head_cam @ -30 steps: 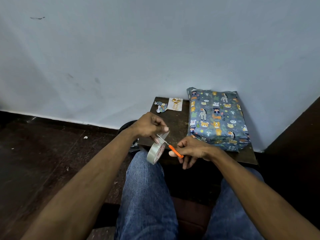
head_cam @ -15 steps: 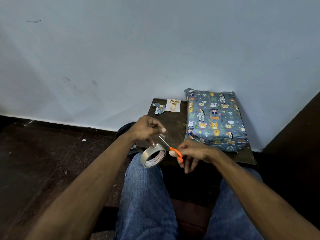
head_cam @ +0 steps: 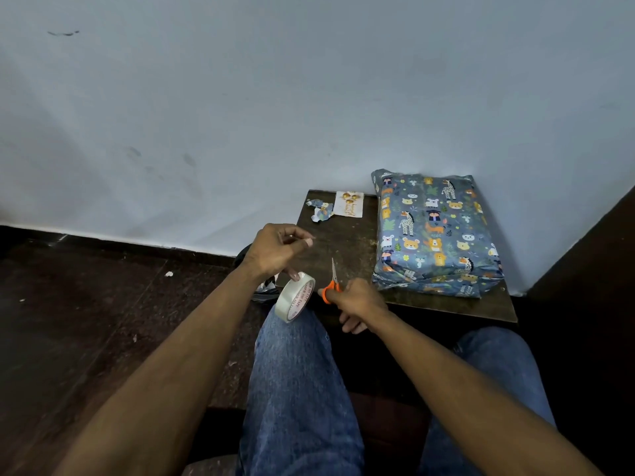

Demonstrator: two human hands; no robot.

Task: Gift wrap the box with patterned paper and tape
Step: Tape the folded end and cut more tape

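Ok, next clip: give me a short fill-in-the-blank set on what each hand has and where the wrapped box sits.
1. The right hand holds scissors with ____ handles.
2. The tape roll hangs from the ____ hand.
3. The wrapped box lies on the small wooden table, against the ____.
4. The wrapping paper is printed with cartoon ____.

Missing words: orange; left; wall; animals

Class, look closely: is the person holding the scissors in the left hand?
No, the right hand grips the orange-handled scissors.
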